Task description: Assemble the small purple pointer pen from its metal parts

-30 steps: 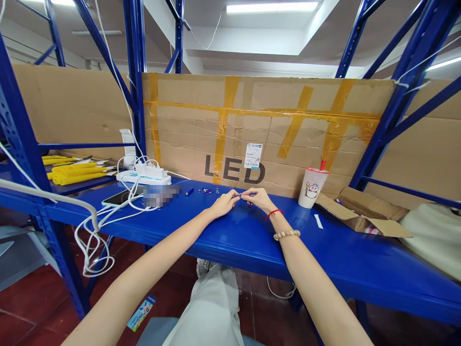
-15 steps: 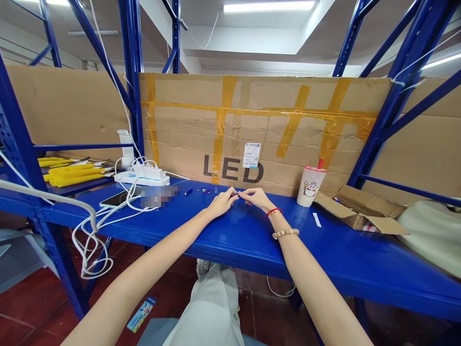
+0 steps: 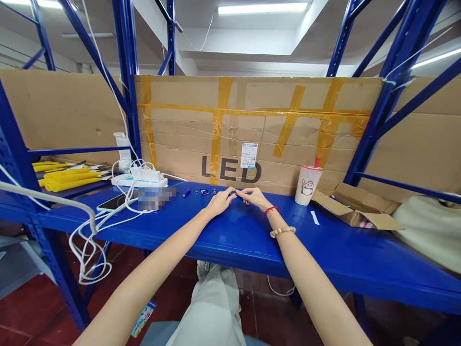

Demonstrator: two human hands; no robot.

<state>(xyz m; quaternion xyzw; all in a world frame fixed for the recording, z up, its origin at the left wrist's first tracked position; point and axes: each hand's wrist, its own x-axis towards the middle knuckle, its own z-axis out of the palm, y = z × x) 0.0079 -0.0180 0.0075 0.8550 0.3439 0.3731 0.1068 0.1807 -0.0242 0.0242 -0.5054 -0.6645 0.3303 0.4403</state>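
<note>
My left hand (image 3: 220, 202) and my right hand (image 3: 253, 198) meet over the blue tabletop (image 3: 230, 235), fingertips pinched together. Between them is a small dark, partly shiny piece (image 3: 234, 193), mostly covered by the fingers and too small to name. Both hands look closed on it. Left of my left hand, a short blue cylinder (image 3: 186, 193) lies on the table. Near it are a small blue-and-silver part (image 3: 205, 192) and a couple of tiny metal bits. A red string and a beaded bracelet (image 3: 283, 231) circle my right wrist.
A paper cup (image 3: 309, 185) with a red straw stands to the right, beside an open cardboard box (image 3: 355, 206) and pale cloth. On the left are a white power strip (image 3: 144, 180), tangled cables, a phone (image 3: 117, 201) and yellow-handled tools (image 3: 72, 178). Cardboard stands behind.
The whole view has shifted slightly. Both hands stay together at the same spot, with only a slight shift of the fingers around the small piece.
</note>
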